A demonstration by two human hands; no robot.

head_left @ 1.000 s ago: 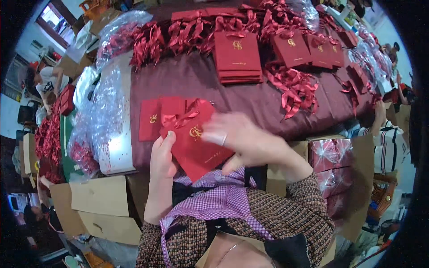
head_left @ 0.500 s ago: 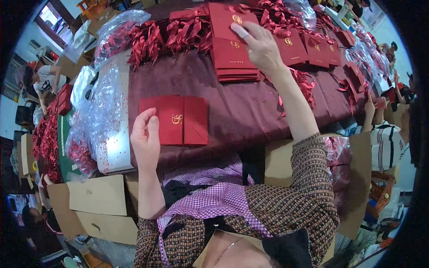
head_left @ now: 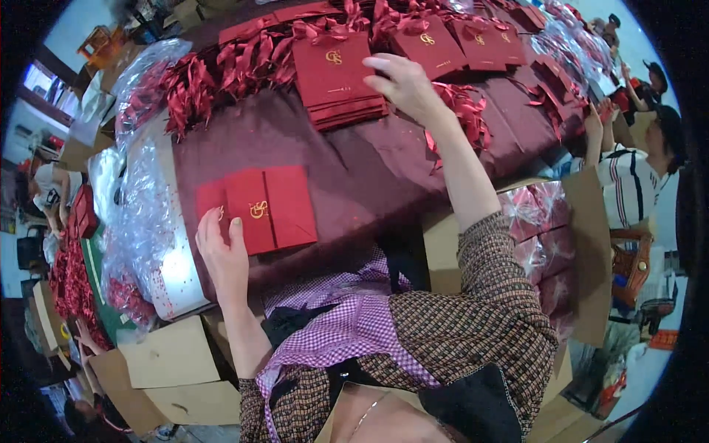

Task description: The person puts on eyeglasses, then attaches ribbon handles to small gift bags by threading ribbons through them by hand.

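A stack of flat red paper gift bags (head_left: 332, 77) with gold emblems lies on the dark maroon cloth, ribbon handles at its far end. My right hand (head_left: 406, 85), a white cover on one fingertip, is at the stack's right edge, its thumb and fingers apart. Nearer and to the left, a few flat red pieces (head_left: 288, 210) with gold emblems overlap side by side. My left hand (head_left: 224, 247) rests at their lower left, fingers loosely bent and thumb apart, with nothing visible between them. The fingertips partly cover the leftmost emblem.
More red bags (head_left: 428, 48) and heaps of red ribbon (head_left: 196, 88) line the table's far side. Clear plastic wrapping (head_left: 140, 199) covers the left end. Cardboard boxes (head_left: 170, 351) stand at the near edge, one with wrapped red packs (head_left: 543, 244). Other people (head_left: 628, 177) are at both sides.
The view has shifted. My right hand has moved off the top bag to the stack's right edge; that bag now lies in line with the stack. My left hand stays by the nearer pieces.
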